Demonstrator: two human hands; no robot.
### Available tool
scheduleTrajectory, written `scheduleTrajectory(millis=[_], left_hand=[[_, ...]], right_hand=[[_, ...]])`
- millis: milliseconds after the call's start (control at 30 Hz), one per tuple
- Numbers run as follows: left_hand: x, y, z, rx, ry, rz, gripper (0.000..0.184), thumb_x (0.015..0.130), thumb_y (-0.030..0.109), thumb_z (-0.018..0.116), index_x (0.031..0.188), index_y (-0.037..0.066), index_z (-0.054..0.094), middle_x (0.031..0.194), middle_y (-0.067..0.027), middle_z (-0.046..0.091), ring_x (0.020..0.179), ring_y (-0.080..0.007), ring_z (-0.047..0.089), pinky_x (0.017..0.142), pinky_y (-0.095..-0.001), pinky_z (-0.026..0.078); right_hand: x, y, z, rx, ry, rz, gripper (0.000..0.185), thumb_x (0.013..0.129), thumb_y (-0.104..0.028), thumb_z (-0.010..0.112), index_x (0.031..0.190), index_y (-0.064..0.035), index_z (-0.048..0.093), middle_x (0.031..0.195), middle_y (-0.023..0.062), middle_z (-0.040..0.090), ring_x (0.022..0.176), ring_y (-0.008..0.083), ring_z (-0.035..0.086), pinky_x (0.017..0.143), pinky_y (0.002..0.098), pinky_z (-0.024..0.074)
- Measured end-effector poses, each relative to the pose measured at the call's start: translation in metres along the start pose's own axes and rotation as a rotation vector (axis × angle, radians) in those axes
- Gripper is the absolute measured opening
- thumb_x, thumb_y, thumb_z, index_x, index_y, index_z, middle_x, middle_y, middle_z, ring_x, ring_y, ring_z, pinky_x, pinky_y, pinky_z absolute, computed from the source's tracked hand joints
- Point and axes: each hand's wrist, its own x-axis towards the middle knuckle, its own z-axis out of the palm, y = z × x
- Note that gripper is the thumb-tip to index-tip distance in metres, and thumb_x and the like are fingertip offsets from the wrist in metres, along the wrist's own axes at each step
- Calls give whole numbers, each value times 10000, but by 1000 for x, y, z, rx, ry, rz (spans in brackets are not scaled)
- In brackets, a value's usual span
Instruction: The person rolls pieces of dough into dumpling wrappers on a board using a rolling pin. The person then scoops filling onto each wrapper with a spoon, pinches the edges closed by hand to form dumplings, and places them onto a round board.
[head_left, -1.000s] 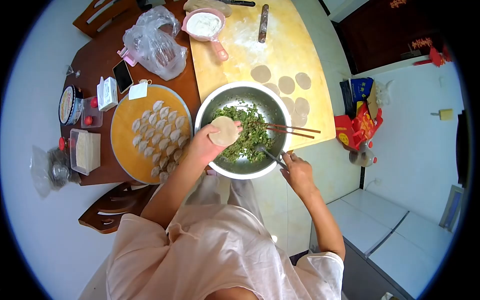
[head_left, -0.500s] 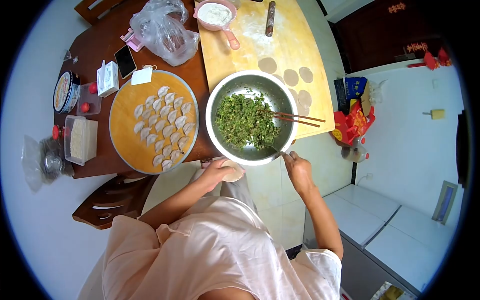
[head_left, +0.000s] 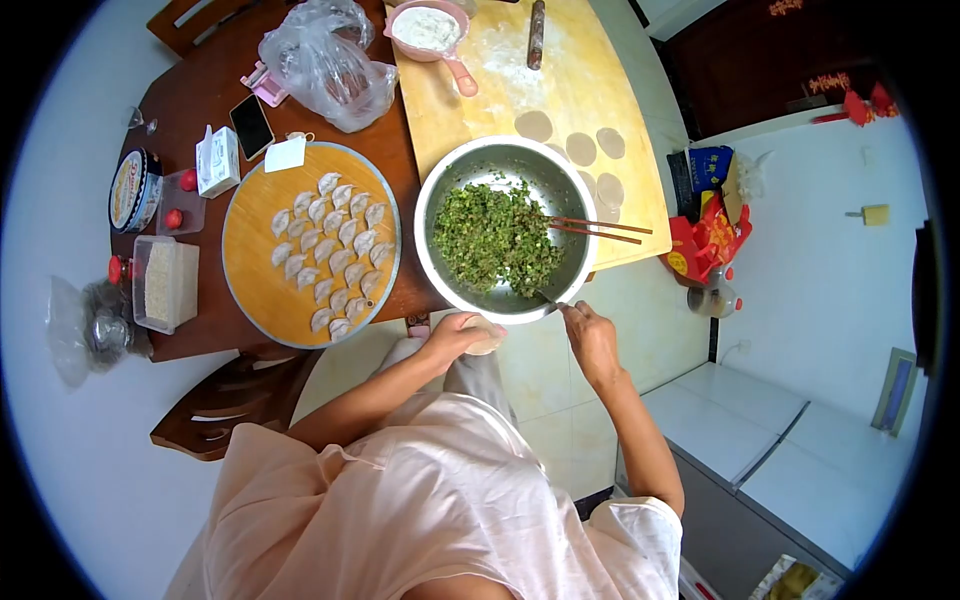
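My left hand holds a round dumpling wrapper just below the near rim of the steel bowl. Inside that bowl lies chopped green filling, heaped toward its left side. My right hand is closed around the handle of a thin metal utensil at the bowl's lower right rim. Its far end is in the filling, so its shape is hidden. A pair of chopsticks leans out over the right rim. Left of the bowl, folded dumplings sit in rows on a round board.
Several flat wrappers and a rolling pin lie on the floured wooden board. A pink flour scoop, plastic bag, phone, tissue box and rice container stand on the table. A chair is at left.
My left hand has moved slightly right and up with the wrapper. My right hand stays at the bowl's rim on the utensil. The whole view has shifted a little.
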Motion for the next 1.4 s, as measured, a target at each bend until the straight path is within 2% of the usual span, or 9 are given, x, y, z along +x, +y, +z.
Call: scheduleTrajectory(millis=[300,400,500,700,900,1033,1167,1267,1400], left_hand=[[0,2,1,1,-10,-14,259,808,-10,520,1043,-61,618,1094,-158,668,988,-194,639,914,-312,485],[-1,4,2,-8,-14,-17,261,805,-11,520,1039,-64,622,1092,-161,668,985,-198,642,914,-314,486],[0,3,2,-21,-4,-17,262,805,-12,519,1039,-68,624,1087,-162,669,982,-204,645,915,-316,486],[-2,5,4,-6,22,-21,255,810,-7,521,1034,-68,626,1080,-163,671,981,-209,646,919,-317,484],[1,-1,0,0,41,-26,257,819,-3,519,1038,-69,637,1080,-156,673,978,-200,648,919,-309,483],[4,-5,-1,-1,60,-46,266,821,-9,516,1048,-70,641,1074,-149,675,976,-193,649,918,-304,482],[3,-4,0,-4,47,-47,278,826,-17,505,1077,-66,614,1061,-161,675,988,-211,650,917,-314,488],[-7,5,5,-33,11,-71,318,845,-12,492,1151,-71,552,1078,-186,658,1004,-247,646,915,-346,495],[-30,32,7,-313,-46,-85,358,902,51,480,1233,-83,467,1154,-227,605,1040,-297,629,932,-411,485]], right_hand=[[4,12,11,346,-17,9,186,847,10,564,1007,10,658,706,120,594,588,242,562,547,326,464],[4,25,24,746,-145,169,200,928,-94,540,1039,30,652,684,15,543,609,149,513,539,289,430],[12,21,15,1057,-321,613,272,965,-168,514,1024,60,650,728,-26,548,650,111,517,581,250,428],[17,21,37,663,71,243,177,899,-47,554,1037,7,652,736,119,626,668,221,596,637,323,476],[20,-7,41,347,47,40,165,823,23,590,971,-17,649,844,192,619,752,379,600,643,386,489],[11,-18,39,413,-18,16,187,808,49,590,977,-7,645,837,196,620,760,384,601,641,400,489],[4,-14,58,694,88,51,178,905,-48,560,1051,6,645,716,110,598,589,214,570,546,326,451],[5,-13,46,1215,-218,538,210,951,-78,494,1053,24,647,689,24,553,531,77,454,488,237,384],[13,-23,26,1519,-159,728,230,957,-94,476,1084,18,632,661,-15,479,484,40,351,456,188,289]])
